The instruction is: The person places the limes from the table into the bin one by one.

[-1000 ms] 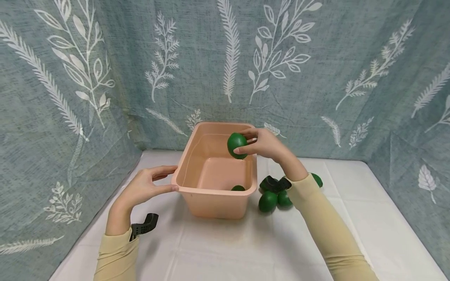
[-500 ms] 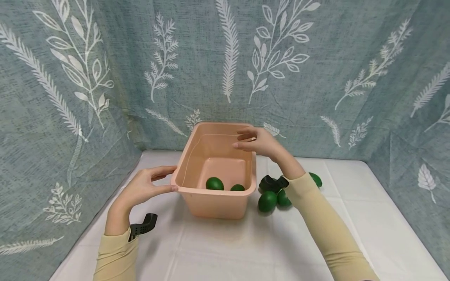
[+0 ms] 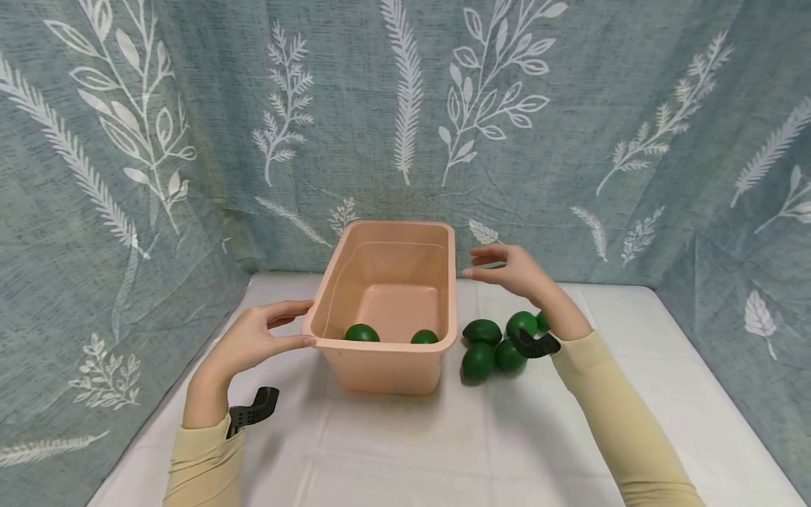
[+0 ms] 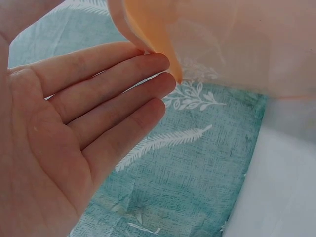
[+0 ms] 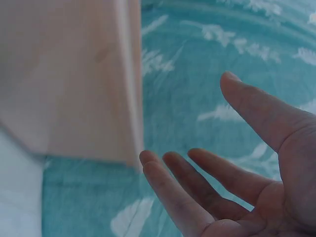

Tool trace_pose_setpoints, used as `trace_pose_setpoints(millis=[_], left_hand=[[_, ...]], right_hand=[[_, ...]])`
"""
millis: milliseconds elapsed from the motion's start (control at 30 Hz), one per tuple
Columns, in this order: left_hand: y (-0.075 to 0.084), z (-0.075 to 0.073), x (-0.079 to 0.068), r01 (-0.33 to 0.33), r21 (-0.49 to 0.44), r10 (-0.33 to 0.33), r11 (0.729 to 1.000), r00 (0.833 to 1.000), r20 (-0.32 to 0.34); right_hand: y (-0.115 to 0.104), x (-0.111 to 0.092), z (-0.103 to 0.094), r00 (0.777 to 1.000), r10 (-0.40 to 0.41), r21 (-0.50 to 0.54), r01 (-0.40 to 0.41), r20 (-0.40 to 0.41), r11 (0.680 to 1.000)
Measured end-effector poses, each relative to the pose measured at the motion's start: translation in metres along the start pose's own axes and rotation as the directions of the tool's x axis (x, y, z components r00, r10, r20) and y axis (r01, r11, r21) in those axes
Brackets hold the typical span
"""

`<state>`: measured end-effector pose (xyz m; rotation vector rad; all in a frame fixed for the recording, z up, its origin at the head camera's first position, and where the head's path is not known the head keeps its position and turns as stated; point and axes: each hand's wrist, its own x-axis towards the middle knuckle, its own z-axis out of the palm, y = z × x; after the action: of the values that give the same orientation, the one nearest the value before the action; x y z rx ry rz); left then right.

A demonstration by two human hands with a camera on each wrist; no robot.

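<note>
A peach-coloured plastic bin (image 3: 388,370) stands on the white table. Inside, near its front wall, lie two dark green oval fruits: a left one (image 3: 362,333) and a right one (image 3: 424,337), each partly hidden by the front rim. At the bin's near left corner, my left hand (image 3: 253,339) touches the rim with thumb and fingers; the fingers (image 4: 133,79) look straight in the left wrist view. Just right of the bin, my right hand (image 3: 512,271) is in the air, its fingers apart and holding nothing. Below it, several more green fruits (image 3: 478,362) lie in a cluster.
The white table (image 3: 393,451) reaches back to a teal curtain (image 3: 355,105) with white leaf prints, which encloses it behind and at both sides. A black wrist mount (image 3: 535,343) on the right arm partly covers the fruit cluster.
My right hand released a green fruit into the bin, then moved right, out past the rim. That fruit rolled slightly left inside. My left hand stayed at the bin's corner.
</note>
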<state>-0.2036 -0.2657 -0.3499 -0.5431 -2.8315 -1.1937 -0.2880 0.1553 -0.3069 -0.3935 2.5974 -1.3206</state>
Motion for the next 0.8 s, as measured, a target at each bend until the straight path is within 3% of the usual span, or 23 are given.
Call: trace_pose_setpoints(millis=[367,800], left_hand=[[0.002,0.0,-0.002,-0.003,0.012,0.003,1.0,1.0,-0.003],[0.002,0.0,-0.002,-0.005,0.012,0.005,1.0,1.0,-0.001]], right_hand=[[0.055,-0.022,-0.024,0.994,0.085,-0.047,-0.088,-0.065,0.995],[0.104,-0.037,-0.041,0.978,0.15,-0.153,-0.171,-0.142,0.973]])
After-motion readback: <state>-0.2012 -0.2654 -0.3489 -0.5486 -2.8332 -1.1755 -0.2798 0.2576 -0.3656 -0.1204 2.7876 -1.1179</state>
